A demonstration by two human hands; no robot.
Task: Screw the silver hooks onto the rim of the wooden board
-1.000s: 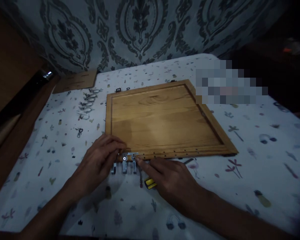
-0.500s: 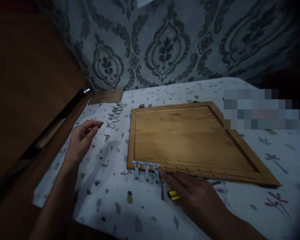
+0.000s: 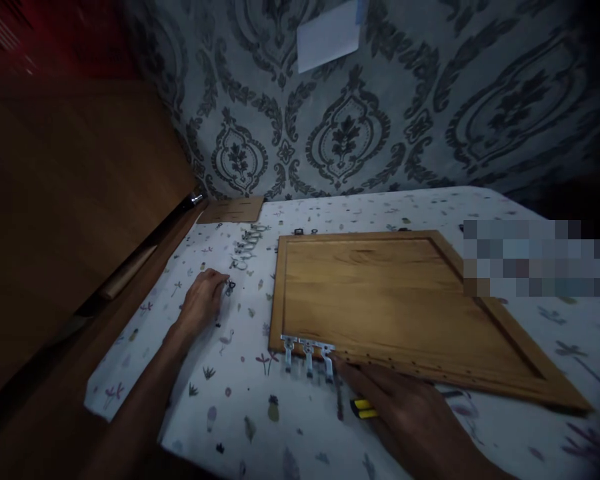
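A wooden framed board (image 3: 390,300) lies flat on a table under a patterned cloth (image 3: 240,413). Three metal hooks (image 3: 309,353) sit fixed along its near left edge. My right hand (image 3: 405,413) rests flat by that edge, its forefinger touching the rightmost hook, with a yellow-handled screwdriver (image 3: 365,408) partly under it. My left hand (image 3: 203,298) is out to the left on the cloth, fingertips closing on a small loose metal hook (image 3: 229,287).
A row of several more loose metal hooks (image 3: 247,245) lies beyond my left hand. A brown card piece (image 3: 233,209) sits at the far corner. Wooden furniture (image 3: 65,213) stands along the left. Patterned wallpaper with a paper note (image 3: 329,35) rises behind.
My left hand left the fixed hooks, swung left and came down on the small loose hook. The camera turned left and up. My right hand stayed by the board's edge.
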